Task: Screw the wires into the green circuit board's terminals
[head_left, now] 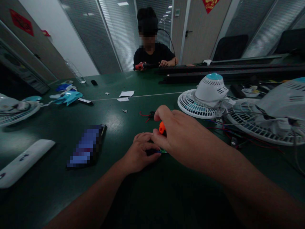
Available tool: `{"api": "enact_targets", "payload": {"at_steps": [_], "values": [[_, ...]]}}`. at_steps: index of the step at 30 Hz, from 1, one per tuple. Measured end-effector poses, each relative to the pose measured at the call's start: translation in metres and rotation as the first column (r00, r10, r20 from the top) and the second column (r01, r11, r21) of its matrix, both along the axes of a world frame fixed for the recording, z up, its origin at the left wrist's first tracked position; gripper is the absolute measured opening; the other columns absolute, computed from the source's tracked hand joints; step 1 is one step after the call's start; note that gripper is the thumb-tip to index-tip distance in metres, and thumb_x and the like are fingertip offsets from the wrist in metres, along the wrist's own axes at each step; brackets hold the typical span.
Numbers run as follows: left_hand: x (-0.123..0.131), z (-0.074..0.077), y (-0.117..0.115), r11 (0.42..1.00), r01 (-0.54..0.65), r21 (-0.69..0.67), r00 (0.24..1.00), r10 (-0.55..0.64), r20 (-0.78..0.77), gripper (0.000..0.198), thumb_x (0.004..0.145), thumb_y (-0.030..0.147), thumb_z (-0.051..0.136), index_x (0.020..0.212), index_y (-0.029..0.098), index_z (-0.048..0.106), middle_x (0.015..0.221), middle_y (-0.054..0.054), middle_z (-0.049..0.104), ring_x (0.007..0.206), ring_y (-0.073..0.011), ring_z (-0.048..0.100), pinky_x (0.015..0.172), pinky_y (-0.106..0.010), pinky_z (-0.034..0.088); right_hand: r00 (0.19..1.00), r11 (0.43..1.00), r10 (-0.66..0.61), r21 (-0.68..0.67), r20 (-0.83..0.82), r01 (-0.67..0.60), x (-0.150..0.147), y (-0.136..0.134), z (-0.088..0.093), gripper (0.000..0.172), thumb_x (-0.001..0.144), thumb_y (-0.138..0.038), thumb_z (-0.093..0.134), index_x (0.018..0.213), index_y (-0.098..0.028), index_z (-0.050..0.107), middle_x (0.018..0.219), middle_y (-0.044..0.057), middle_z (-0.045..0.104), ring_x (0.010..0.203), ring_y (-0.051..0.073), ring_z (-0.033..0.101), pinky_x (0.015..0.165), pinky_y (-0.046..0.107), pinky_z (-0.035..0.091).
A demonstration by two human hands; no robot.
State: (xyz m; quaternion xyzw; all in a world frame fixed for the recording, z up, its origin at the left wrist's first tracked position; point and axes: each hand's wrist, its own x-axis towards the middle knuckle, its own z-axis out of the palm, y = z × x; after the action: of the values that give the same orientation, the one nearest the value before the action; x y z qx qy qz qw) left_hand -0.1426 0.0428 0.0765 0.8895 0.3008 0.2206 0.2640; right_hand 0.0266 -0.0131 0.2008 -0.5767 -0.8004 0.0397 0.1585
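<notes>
My right hand [182, 136] is closed around an orange-handled tool [162, 128]; only part of its handle shows, and its tip is hidden. Below it, my left hand [140, 151] rests low over the table, with thumb and fingers pinching the edge of a small green circuit board [163, 151]. Most of the board is covered by my hands. Just beyond them lies a small black part [152, 115] with red wires.
White fan housings [212, 90] with loose wires stand at right. A phone [87, 146] and a long white casing [26, 162] lie at left. Paper scraps [126, 93] are further back. Across the green table [114, 124], a person [152, 54] holds a red tool.
</notes>
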Motion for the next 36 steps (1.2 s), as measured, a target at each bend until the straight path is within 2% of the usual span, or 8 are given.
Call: {"api": "enact_targets", "payload": {"at_steps": [10, 18, 25, 29, 33, 36], "values": [[-0.0005, -0.0015, 0.0006, 0.999, 0.026, 0.029, 1.0, -0.026, 0.009, 0.024, 0.079, 0.024, 0.072, 0.103, 0.028, 0.072, 0.124, -0.003, 0.063, 0.121, -0.0268, 0.051, 0.108, -0.05, 0.033, 0.998, 0.999, 0.047, 0.003, -0.041, -0.047, 0.0023, -0.0025, 0.0014, 0.017, 0.088, -0.023, 0.053, 0.101, -0.013, 0.054, 0.092, 0.008, 0.064, 0.083, 0.02, 0.057, 0.071, 0.032, 0.039], [0.0009, 0.0027, -0.0006, 1.0, 0.02, 0.014, 1.0, -0.019, -0.011, 0.015, 0.079, 0.024, 0.072, 0.094, 0.024, 0.073, 0.121, -0.006, 0.064, 0.123, -0.0283, 0.05, 0.108, -0.053, 0.033, 0.999, 1.0, 0.011, -0.001, -0.041, -0.011, 0.0036, -0.0001, -0.0011, 0.017, 0.088, -0.023, 0.051, 0.102, -0.013, 0.053, 0.09, 0.008, 0.064, 0.084, 0.021, 0.056, 0.07, 0.032, 0.04], [0.0006, -0.0005, 0.0, 1.0, -0.004, 0.017, 1.0, 0.004, -0.01, 0.017, 0.078, 0.026, 0.073, 0.095, 0.026, 0.073, 0.119, -0.003, 0.065, 0.121, -0.0273, 0.051, 0.109, -0.05, 0.033, 0.999, 0.999, 0.048, -0.011, 0.011, -0.048, 0.0034, -0.0006, 0.0029, 0.014, 0.088, -0.022, 0.053, 0.099, -0.013, 0.055, 0.089, 0.008, 0.062, 0.079, 0.021, 0.055, 0.068, 0.032, 0.039], [0.0008, -0.0006, -0.0002, 0.999, -0.007, 0.036, 1.0, 0.007, -0.005, 0.012, 0.078, 0.026, 0.074, 0.09, 0.024, 0.074, 0.117, -0.004, 0.066, 0.119, -0.0272, 0.053, 0.107, -0.049, 0.034, 0.998, 0.997, 0.069, 0.021, 0.006, -0.069, 0.0045, -0.0011, 0.0016, 0.012, 0.088, -0.021, 0.055, 0.097, -0.013, 0.056, 0.087, 0.007, 0.061, 0.076, 0.019, 0.055, 0.066, 0.031, 0.037], [0.0007, 0.0017, -0.0008, 0.999, -0.005, 0.034, 0.999, 0.006, -0.039, 0.01, 0.08, 0.026, 0.071, 0.088, 0.025, 0.075, 0.113, -0.004, 0.066, 0.119, -0.0277, 0.052, 0.106, -0.05, 0.033, 0.992, 0.994, 0.097, 0.05, 0.075, -0.101, 0.0066, 0.0005, -0.001, 0.009, 0.089, -0.019, 0.052, 0.094, -0.013, 0.057, 0.088, 0.007, 0.061, 0.073, 0.018, 0.052, 0.063, 0.03, 0.035], [0.0004, 0.0023, -0.0015, 1.0, -0.014, 0.023, 0.998, 0.015, -0.065, 0.011, 0.079, 0.026, 0.071, 0.089, 0.025, 0.075, 0.11, -0.004, 0.068, 0.117, -0.0281, 0.053, 0.105, -0.052, 0.033, 0.995, 0.997, 0.041, 0.061, 0.088, -0.047, 0.0065, 0.0007, -0.001, 0.013, 0.091, -0.024, 0.047, 0.094, -0.017, 0.057, 0.082, 0.006, 0.062, 0.072, 0.019, 0.052, 0.059, 0.03, 0.031]]}}
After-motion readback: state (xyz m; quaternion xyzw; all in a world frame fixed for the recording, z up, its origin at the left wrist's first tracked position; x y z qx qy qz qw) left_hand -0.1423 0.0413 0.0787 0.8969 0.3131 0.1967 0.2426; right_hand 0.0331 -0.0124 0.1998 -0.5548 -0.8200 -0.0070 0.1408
